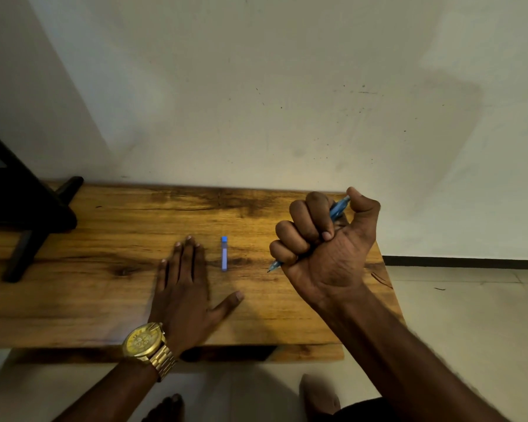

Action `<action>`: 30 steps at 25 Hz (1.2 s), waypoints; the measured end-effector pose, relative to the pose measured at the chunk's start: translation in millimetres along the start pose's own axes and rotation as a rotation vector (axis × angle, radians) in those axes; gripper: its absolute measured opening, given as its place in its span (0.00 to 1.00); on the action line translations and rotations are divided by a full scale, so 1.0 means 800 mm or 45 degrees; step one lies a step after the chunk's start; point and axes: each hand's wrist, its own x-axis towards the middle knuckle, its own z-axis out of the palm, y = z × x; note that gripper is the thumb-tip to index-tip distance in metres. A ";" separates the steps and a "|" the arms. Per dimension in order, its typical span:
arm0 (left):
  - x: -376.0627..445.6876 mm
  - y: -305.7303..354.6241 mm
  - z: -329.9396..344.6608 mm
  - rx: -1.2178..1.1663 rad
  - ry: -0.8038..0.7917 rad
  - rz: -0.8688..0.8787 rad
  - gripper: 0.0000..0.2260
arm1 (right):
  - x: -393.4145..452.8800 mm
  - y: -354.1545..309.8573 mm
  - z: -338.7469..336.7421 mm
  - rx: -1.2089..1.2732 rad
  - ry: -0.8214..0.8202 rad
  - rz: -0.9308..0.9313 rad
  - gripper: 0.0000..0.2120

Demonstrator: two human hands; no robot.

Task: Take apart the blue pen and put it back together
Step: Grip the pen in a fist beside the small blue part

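Note:
My right hand (326,242) is closed in a fist around the blue pen (339,209), raised a little above the right part of the wooden table (104,287). The pen's top end sticks out by my thumb and its writing tip pokes out below my little finger, pointing down-left. The blue pen cap (224,253) lies alone on the table between my hands, pointing away from me. My left hand (185,284) rests flat on the table, palm down, fingers spread, just left of the cap and not touching it. A gold watch (145,342) is on that wrist.
The table stands against a pale wall (256,102). A dark stand with angled legs (22,220) sits on the table's far left. Tiled floor (470,315) lies to the right of the table, and my feet show below its front edge.

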 end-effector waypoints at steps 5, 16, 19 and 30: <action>0.000 0.001 0.002 0.009 0.015 -0.004 0.59 | 0.000 -0.001 -0.002 0.026 0.034 -0.011 0.27; 0.001 0.001 0.002 0.000 0.012 -0.004 0.59 | 0.000 -0.004 -0.003 0.042 0.041 0.002 0.27; 0.001 0.000 0.002 -0.003 -0.003 -0.006 0.60 | 0.001 -0.004 -0.004 0.034 0.039 0.025 0.28; 0.000 0.000 0.001 0.005 0.001 -0.005 0.60 | 0.003 -0.005 -0.006 -0.063 0.107 0.067 0.27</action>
